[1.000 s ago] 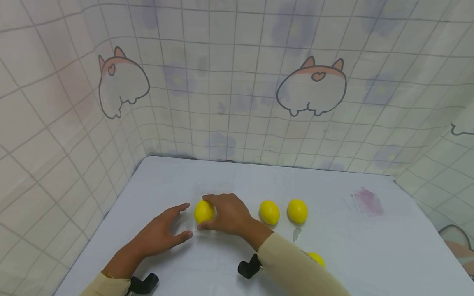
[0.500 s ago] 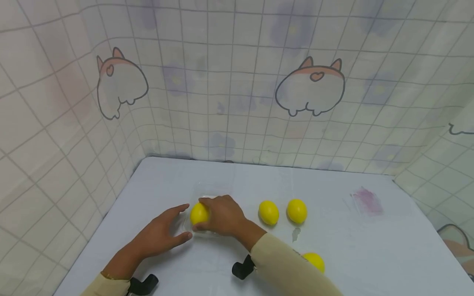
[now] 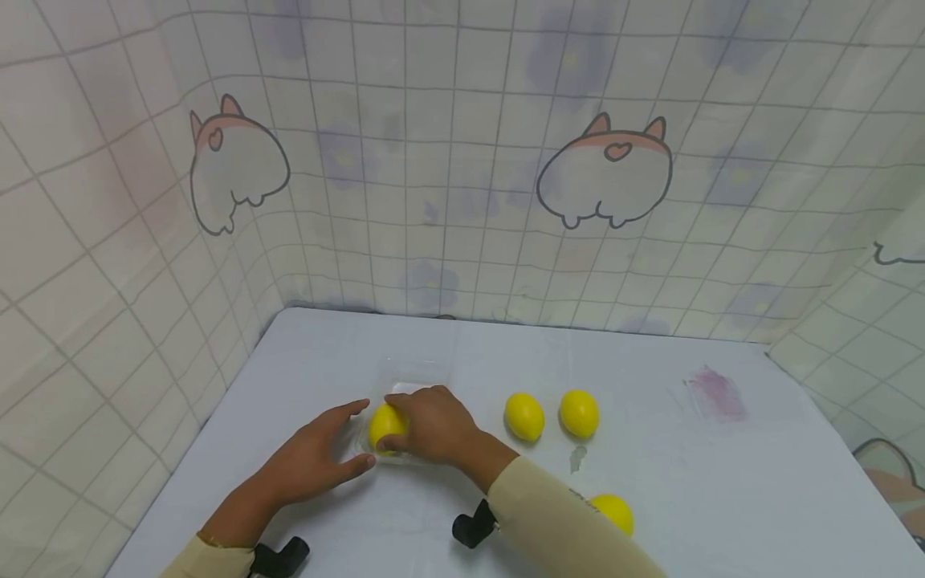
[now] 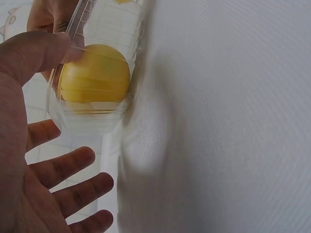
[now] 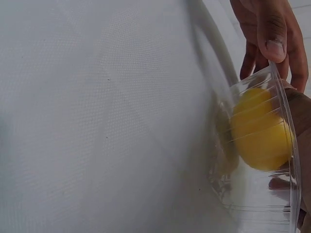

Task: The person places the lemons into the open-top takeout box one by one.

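Both hands meet: right hand [image 3: 429, 425] grips lemon [image 3: 385, 425] lengthwise across, left hand [image 3: 318, 457] spread.

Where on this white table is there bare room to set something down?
The white table is bare on its right side around the purple smudge, and along the back by the curtain. It is crowded around the clear container, where the left hand and right hand meet, and near the loose lemons.

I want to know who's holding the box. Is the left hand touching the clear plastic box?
Touching. In the left wrist view the left hand presses its thumb against the rim of the clear plastic box, beside the lemon inside.
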### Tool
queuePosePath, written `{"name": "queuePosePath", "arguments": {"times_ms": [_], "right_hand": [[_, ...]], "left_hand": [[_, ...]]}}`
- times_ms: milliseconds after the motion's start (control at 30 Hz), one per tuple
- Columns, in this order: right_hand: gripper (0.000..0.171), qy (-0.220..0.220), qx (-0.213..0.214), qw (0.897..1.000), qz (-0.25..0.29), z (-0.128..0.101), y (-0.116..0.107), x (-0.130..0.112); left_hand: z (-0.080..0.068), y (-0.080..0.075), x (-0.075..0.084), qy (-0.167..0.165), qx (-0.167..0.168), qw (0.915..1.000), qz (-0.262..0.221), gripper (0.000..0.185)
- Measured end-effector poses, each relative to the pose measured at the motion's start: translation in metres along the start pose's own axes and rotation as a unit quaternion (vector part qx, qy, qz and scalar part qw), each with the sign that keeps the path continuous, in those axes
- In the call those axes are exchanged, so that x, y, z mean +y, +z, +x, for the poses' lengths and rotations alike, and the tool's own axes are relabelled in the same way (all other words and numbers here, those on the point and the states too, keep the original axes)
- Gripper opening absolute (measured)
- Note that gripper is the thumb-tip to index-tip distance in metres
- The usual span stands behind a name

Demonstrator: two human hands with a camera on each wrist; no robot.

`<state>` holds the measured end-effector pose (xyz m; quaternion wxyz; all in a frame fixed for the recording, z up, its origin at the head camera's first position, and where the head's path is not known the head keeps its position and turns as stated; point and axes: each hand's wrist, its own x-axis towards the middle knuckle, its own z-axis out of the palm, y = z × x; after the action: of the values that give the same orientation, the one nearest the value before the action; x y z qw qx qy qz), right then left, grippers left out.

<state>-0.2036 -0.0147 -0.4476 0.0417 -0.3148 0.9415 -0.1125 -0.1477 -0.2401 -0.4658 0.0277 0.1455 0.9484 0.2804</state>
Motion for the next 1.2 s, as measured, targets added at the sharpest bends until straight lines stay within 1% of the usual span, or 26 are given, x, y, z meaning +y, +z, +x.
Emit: {"name": "queuePosePath", "arguments": {"times_ms": [333,567,767,933,1100,1200], "right_hand": [[0.072,0.0,0.003,1.0,0.015,-0.003,-0.005,0.006],[0.073,0.009,0.002,0.999,0.045,-0.012,-0.014,0.012],[0.074,0.012,0.011,0.998,0.066,-0.028,-0.028,0.026],[0.074,0.017,0.022,0.998,0.06,-0.042,-0.041,0.041],[0.072,0.015,0.036,0.998,0.056,-0.055,-0.051,0.059],[0.072,0.021,0.035,0.998,0.055,-0.061,-0.054,0.069]], "left_hand": [[0.001,-0.001,0.001,-0.007,-0.005,1.0,-0.003,0.084],[0.001,-0.001,0.001,-0.008,-0.008,0.9999,0.002,0.086],[0.002,0.0,0.001,-0.018,-0.01,0.9998,0.007,0.086],[0.003,-0.001,0.002,-0.028,-0.015,0.9995,0.006,0.087],[0.003,-0.003,0.004,-0.027,-0.015,0.9995,0.009,0.088],[0.002,-0.005,0.005,-0.026,-0.015,0.9995,0.008,0.088]]}}
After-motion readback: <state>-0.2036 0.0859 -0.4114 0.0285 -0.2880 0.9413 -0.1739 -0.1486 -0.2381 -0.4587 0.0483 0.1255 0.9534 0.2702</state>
